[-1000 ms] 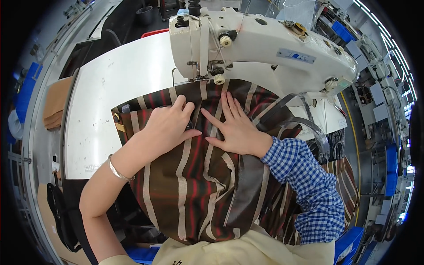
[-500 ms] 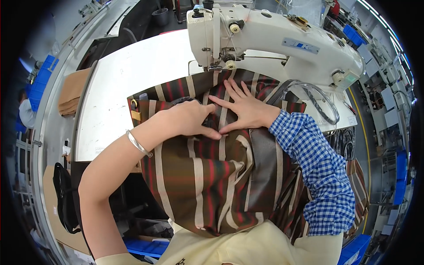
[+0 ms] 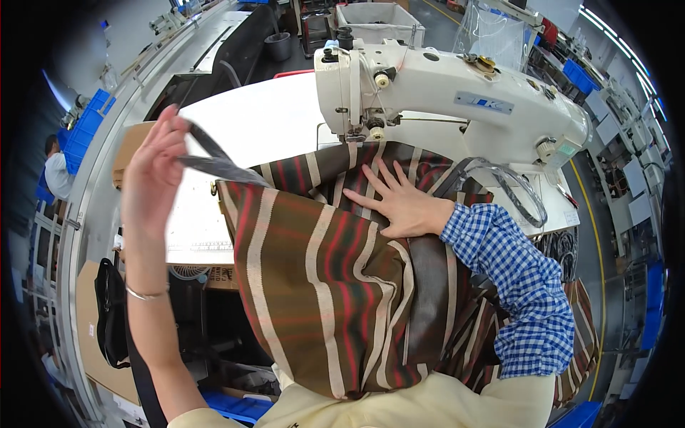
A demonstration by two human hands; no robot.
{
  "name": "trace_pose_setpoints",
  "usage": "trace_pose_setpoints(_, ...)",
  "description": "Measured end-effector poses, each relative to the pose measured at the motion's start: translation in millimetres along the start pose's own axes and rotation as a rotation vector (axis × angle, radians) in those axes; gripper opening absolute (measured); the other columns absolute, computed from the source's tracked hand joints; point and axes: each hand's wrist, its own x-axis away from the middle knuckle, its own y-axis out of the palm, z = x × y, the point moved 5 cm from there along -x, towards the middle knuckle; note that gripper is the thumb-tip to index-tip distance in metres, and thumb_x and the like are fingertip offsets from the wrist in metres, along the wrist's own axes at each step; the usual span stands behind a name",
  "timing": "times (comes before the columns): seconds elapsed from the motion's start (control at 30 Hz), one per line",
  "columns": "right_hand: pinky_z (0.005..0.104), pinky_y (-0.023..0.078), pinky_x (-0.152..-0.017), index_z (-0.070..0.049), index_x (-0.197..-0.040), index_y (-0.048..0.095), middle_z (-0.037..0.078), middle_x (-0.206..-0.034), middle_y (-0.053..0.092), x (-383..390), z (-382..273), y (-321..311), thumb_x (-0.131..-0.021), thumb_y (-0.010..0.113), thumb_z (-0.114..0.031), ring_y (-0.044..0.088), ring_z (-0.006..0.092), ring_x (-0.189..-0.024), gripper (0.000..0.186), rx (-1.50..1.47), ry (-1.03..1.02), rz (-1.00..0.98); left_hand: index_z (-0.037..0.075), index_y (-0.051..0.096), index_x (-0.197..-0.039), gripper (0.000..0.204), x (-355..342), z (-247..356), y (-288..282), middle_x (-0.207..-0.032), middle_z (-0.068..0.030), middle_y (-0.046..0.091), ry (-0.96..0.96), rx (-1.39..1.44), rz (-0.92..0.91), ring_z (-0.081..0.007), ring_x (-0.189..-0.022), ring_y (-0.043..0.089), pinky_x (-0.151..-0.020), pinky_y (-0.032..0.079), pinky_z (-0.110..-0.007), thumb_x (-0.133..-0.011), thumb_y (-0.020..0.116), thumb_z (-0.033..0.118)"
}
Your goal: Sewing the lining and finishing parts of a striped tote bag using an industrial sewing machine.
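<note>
A brown striped fabric bag (image 3: 285, 278) with red and cream bands spreads over my lap and up onto the sewing table. Raised at the left, my left hand (image 3: 158, 160) is closed on a dark strap (image 3: 221, 168), which runs from the fingers down to the bag's upper left edge. My right hand (image 3: 407, 207) lies flat on the cloth with its fingers spread, holding nothing. Just beyond its fingertips stands the head of a white sewing machine (image 3: 341, 100), its needle area over the far edge of the cloth. Folds hide part of the bag's inside.
A second dark strap loop (image 3: 517, 189) lies on the white tabletop (image 3: 250, 107) at the right. Brown card pieces (image 3: 132, 153) stand at the table's left edge. Further back are a dark bucket (image 3: 278, 47) and a white bin (image 3: 378, 21).
My left hand has risen from the cloth toward the upper left, drawing the dark strap up and the bag's left edge with it. The right hand stays spread on the fabric.
</note>
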Motion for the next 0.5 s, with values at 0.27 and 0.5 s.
trace_pose_setpoints(0.27, 0.0737, 0.011, -0.108, -0.023, -0.155, 0.021, 0.037, -0.153, 0.01, -3.0, -9.4, -3.4, -0.08, 0.063, -0.056, 0.005, 0.0574, -0.142, 0.092, -0.082, -0.049, 0.012, -0.004, 0.028, -0.145, 0.049, 14.5, 69.1, -127.5, -0.142, -0.0302, 0.042, 0.342, 0.224, 0.53, -0.0358, -0.113, 0.06, -0.097, 0.052, -0.048, -0.101, 0.043, 0.009)
trace_pose_setpoints(0.5, 0.0755, 0.01, -0.106, -0.022, -0.153, 0.027, 0.037, -0.152, 0.015, -11.6, -10.4, -5.9, -0.078, 0.065, -0.052, 0.002, 0.057, -0.142, 0.089, -0.251, 0.043, -0.053, 0.008, 0.05, -0.134, 0.038, -47.7, -4.7, -25.8, -0.112, -0.0184, 0.066, -0.057, -1.905, 0.331, -0.032, -0.085, 0.069, -0.073, 0.055, -0.042, -0.096, 0.051, 0.012)
